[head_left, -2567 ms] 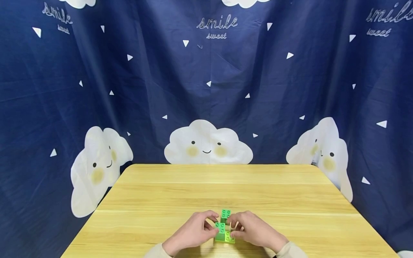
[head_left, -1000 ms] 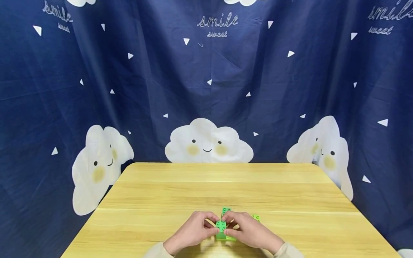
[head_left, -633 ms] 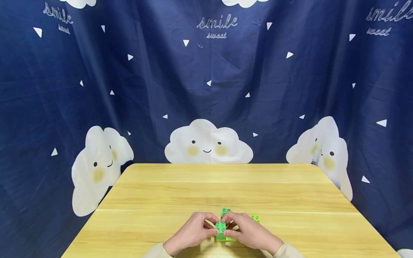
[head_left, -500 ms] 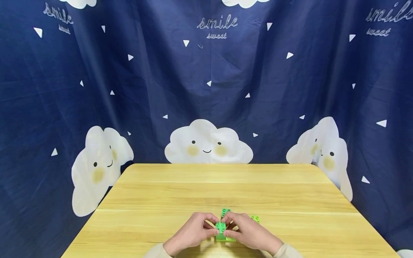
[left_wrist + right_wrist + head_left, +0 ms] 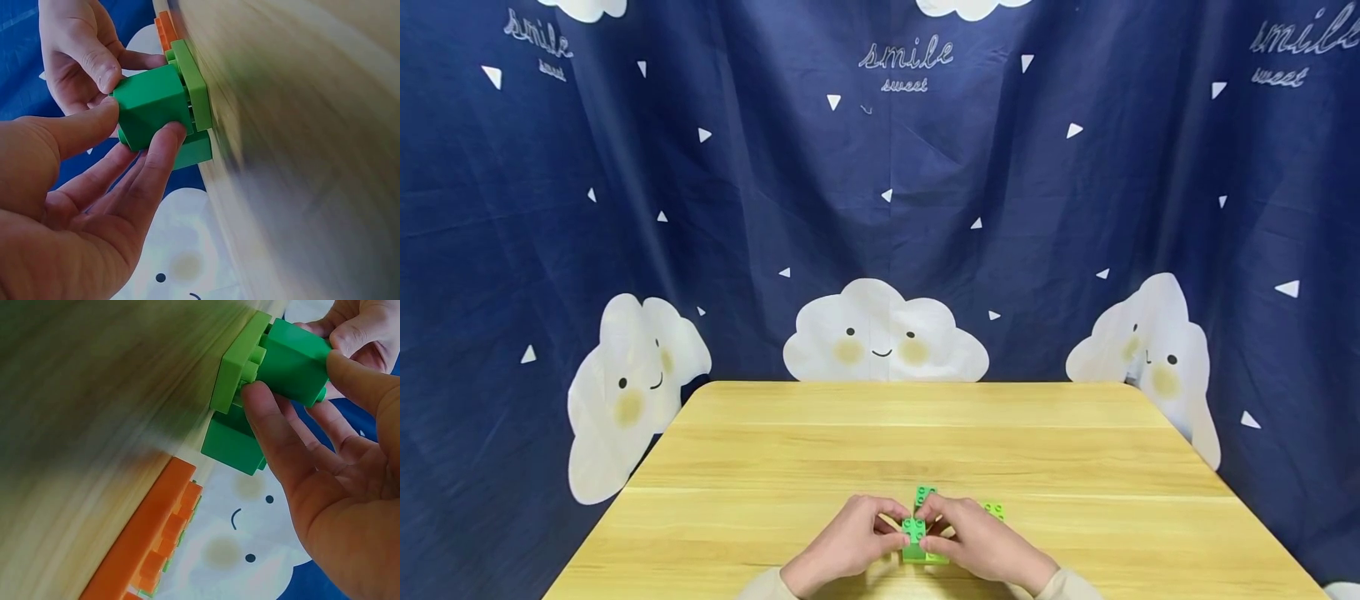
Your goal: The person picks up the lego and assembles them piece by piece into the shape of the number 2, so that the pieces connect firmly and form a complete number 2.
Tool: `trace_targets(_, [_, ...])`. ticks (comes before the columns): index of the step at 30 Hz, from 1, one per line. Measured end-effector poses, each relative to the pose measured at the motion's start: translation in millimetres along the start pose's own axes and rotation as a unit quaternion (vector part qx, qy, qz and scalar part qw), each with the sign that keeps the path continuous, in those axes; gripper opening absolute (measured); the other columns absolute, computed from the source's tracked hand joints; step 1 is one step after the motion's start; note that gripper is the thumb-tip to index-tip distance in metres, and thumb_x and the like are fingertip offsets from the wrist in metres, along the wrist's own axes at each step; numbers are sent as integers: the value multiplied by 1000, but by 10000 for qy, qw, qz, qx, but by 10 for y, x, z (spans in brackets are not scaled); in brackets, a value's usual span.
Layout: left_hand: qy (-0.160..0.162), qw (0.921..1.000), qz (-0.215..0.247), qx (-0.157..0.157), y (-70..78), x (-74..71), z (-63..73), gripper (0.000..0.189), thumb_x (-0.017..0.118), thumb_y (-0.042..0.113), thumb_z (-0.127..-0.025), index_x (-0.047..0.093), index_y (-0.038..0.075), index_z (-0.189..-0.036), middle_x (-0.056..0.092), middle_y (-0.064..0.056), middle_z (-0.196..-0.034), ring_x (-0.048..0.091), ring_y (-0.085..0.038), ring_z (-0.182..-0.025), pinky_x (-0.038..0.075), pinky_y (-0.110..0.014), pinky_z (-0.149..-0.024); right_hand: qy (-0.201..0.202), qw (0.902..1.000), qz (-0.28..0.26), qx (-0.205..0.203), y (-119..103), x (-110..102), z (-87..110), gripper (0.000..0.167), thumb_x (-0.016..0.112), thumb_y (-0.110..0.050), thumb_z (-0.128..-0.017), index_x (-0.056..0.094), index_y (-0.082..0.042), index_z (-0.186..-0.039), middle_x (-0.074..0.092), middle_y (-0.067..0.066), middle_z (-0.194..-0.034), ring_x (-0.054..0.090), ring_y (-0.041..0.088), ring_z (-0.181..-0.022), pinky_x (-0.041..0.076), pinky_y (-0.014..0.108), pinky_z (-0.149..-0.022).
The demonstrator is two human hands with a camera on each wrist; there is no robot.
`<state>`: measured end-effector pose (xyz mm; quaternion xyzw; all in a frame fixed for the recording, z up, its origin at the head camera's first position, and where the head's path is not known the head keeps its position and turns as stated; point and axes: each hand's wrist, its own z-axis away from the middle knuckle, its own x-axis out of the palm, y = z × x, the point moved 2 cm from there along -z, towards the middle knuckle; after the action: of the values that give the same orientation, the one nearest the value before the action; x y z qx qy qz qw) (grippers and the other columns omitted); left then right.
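- Left hand (image 5: 853, 537): thumb and fingers pinching the left side of the green block.
- Right hand (image 5: 981, 537): thumb and fingertips on the block's right side; the two hands are close together, clamped on the one piece.
- Green block (image 5: 150, 100): between both sets of fingertips, studs up, over the left part of the plate.
- Plate (image 5: 237, 369): lime, flat on the table (image 5: 775, 467) below the hands; studs show beside the block, toward the right hand. A dark gap suggests incomplete seating; not certain.
- Second green block (image 5: 230, 445): just beyond the fingertips, at the plate's far side; whether joined, cannot tell.
- Orange piece (image 5: 140, 528): low, past the right hand.
- Lime piece (image 5: 995, 507): beyond the right knuckles, partly hidden.
- Handling note, by judgement: line up edges first, keep the pinch even on both sides, press straight down on the block, fingertips clear of the seam; a one-sided push could tilt it or slide the plate.
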<state>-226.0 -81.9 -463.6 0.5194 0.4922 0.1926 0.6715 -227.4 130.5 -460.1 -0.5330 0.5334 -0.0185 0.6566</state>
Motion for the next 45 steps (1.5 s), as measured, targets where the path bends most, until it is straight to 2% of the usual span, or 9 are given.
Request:
trace_targets(16, [28, 10000, 68, -10, 0, 5, 12, 18, 77, 9, -91, 74, 7, -109, 73, -4, -112, 71, -9, -84, 61, -26, -71, -35, 9999, 9, 106, -16, 5, 1, 11, 68, -25, -99, 61, -21, -107, 69, -10, -110, 67, 3, -100, 56, 20, -83])
trace_targets(27, [13, 9999, 113, -16, -10, 7, 2, 20, 76, 8, -92, 76, 4, -111, 74, -4, -110, 72, -9, -84, 61, -26, -69, -40, 9998, -33, 187, -6, 8, -12, 11, 66, -26, -100, 64, -21, -109, 69, -11, -109, 68, 4, -100, 56, 19, -82])
trace_targets(34, [31, 9998, 180, -50, 1, 17, 5, 19, 76, 7, -92, 75, 4, -110, 74, -6, -110, 72, -13, -85, 62, -29, -70, -18, 9999, -45, 114, -8, 17, -14, 11, 67, -24, -100, 64, -19, -109, 70, -8, -109, 68, 4, -99, 56, 18, -81])
trace_targets(45, [58, 9999, 87, -112, -10, 9, 3, 19, 77, 9, -91, 76, 5, -110, 74, -6, -112, 72, -11, -85, 62, -28, -71, -11, 9999, -92, 95, -4, 18, -11, 11, 67, -25, -100, 65, -20, -109, 71, -9, -109, 69, 5, -100, 56, 19, -82])
